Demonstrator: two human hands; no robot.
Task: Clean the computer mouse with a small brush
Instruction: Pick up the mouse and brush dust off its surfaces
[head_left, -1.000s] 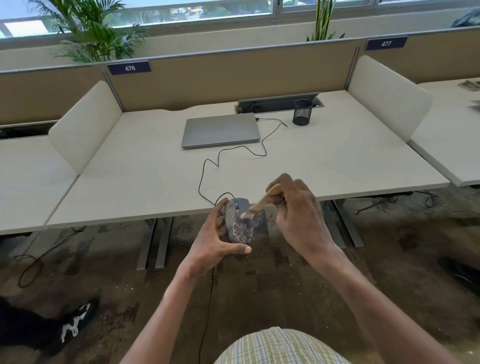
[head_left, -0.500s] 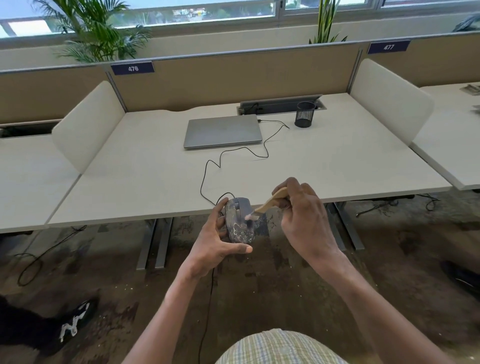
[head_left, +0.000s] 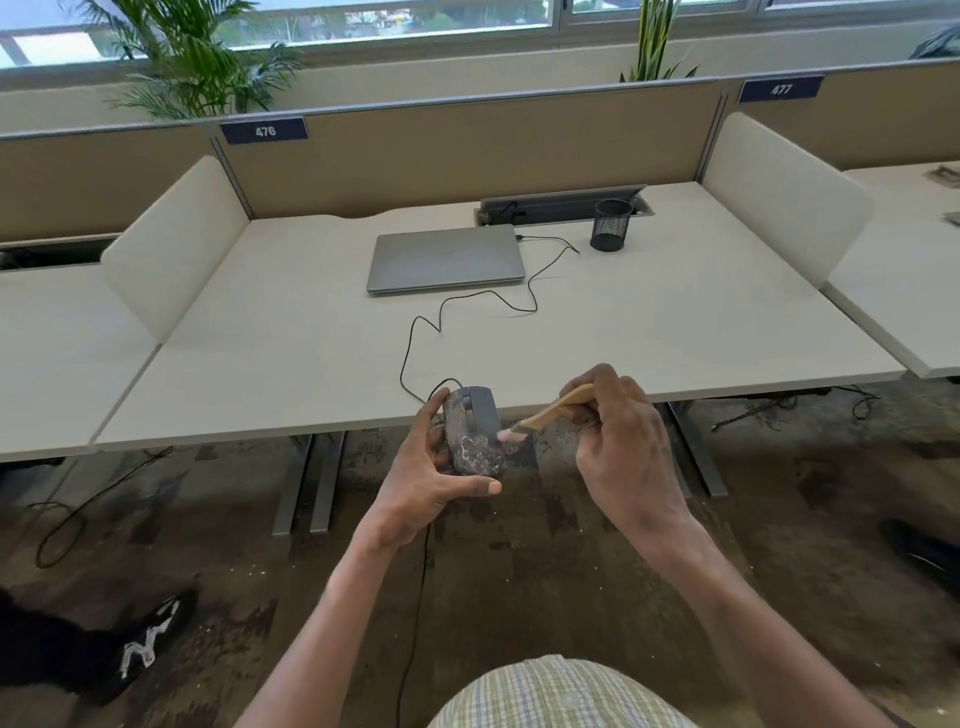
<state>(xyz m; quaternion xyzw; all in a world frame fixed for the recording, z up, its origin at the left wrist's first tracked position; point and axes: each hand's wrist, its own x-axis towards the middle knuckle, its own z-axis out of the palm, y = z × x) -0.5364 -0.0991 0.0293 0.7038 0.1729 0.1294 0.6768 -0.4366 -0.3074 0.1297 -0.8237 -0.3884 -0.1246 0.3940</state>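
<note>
A grey wired computer mouse (head_left: 475, 434), mottled with dirt on its left and rear, is held in the air just in front of the desk's front edge by my left hand (head_left: 434, 480), thumb under its rear and fingers on its left side. My right hand (head_left: 621, 444) grips a small wooden-handled brush (head_left: 553, 413). The brush's pale bristles touch the right side of the mouse. The mouse's black cable (head_left: 441, 317) runs up over the desk towards the laptop.
A closed grey laptop (head_left: 447, 257) lies at the back of the white desk (head_left: 649, 338), with a black mesh pen cup (head_left: 612, 225) to its right. White dividers stand at both sides. A shoe (head_left: 148, 647) is on the floor at lower left.
The brush tip has slid from the top of the mouse down and right to its right side. The mouse and my left hand stay nearly still.
</note>
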